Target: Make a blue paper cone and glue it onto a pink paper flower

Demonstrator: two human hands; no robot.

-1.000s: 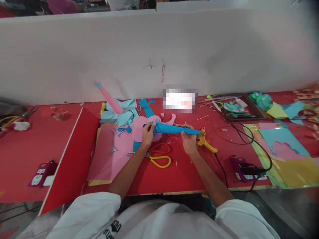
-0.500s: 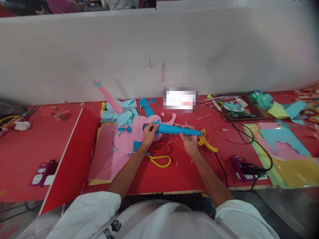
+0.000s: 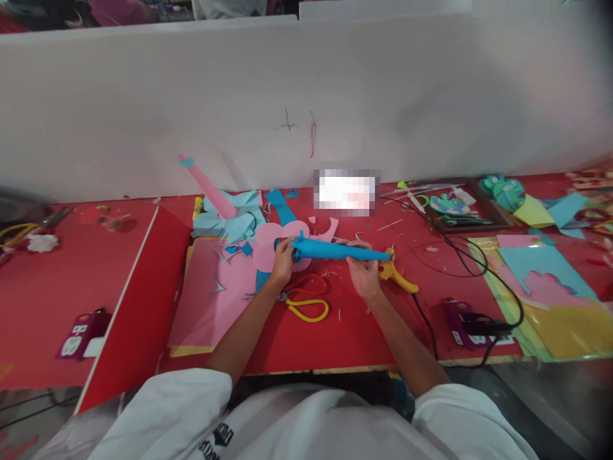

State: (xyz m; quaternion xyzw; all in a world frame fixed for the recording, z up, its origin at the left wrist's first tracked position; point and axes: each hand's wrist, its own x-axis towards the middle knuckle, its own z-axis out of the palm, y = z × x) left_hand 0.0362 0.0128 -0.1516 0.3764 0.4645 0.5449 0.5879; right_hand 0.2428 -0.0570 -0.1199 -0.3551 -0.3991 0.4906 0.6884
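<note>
A long blue paper cone [image 3: 330, 249] lies level between my two hands, its wide end fringed with cut tabs at the left. My left hand [image 3: 284, 255] is closed on that fringed end. Around the narrower part, my right hand [image 3: 363, 268] curls its fingers, with the thumb in front. Just past the cone's tip is a yellow glue gun [image 3: 397, 277] on the red table. Pink scalloped paper [image 3: 266, 254] lies under and beside my left hand. Scissors [image 3: 309, 310] with one red and one yellow handle rest below the cone.
A pink paper cone [image 3: 211, 188] stands at the back left on light blue paper scraps [image 3: 249, 220]. Pink sheets [image 3: 205, 306] lie at left beside a red divider [image 3: 143, 306]. At right are a dark tray [image 3: 500, 214], a black cable [image 3: 507, 287] and a purple box [image 3: 454, 322].
My left hand's fingers have shifted at the fringed end, showing more of the tabs. The blue cone has turned slightly. My right hand stays nearly where it was.
</note>
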